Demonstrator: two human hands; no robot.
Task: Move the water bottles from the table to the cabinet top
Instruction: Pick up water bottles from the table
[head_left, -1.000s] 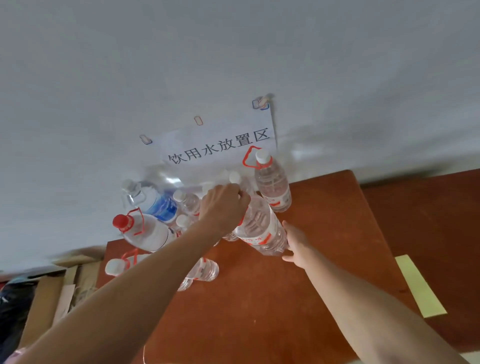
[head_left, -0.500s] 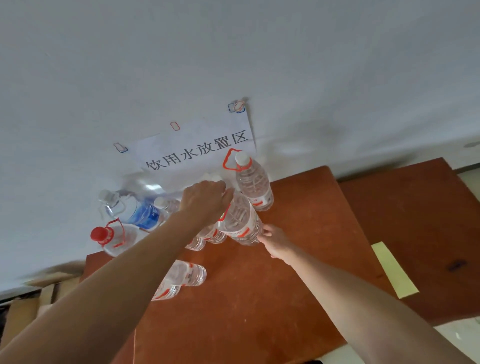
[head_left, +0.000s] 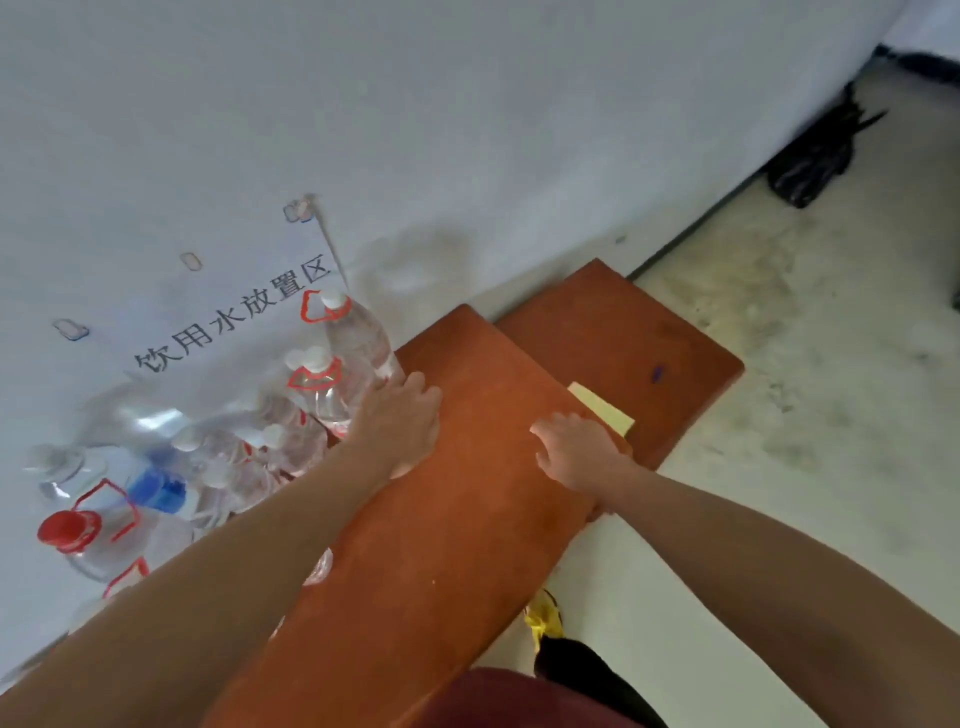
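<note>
Red-brown cabinet top (head_left: 467, 519) already carries the bottles (head_left: 332, 395), clustered far left by the wall, and the left hand (head_left: 400, 426) and right hand (head_left: 576, 452) lie open and empty on it; whether more remain elsewhere cannot be told.

White wall (head_left: 467, 104), stained pale floor (head_left: 779, 364), black bag (head_left: 810, 156) in corner.

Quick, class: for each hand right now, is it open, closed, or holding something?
Left hand: open, holds nothing, next to the water bottles.
Right hand: open, fingers spread over the cabinet top, holds nothing.
</note>
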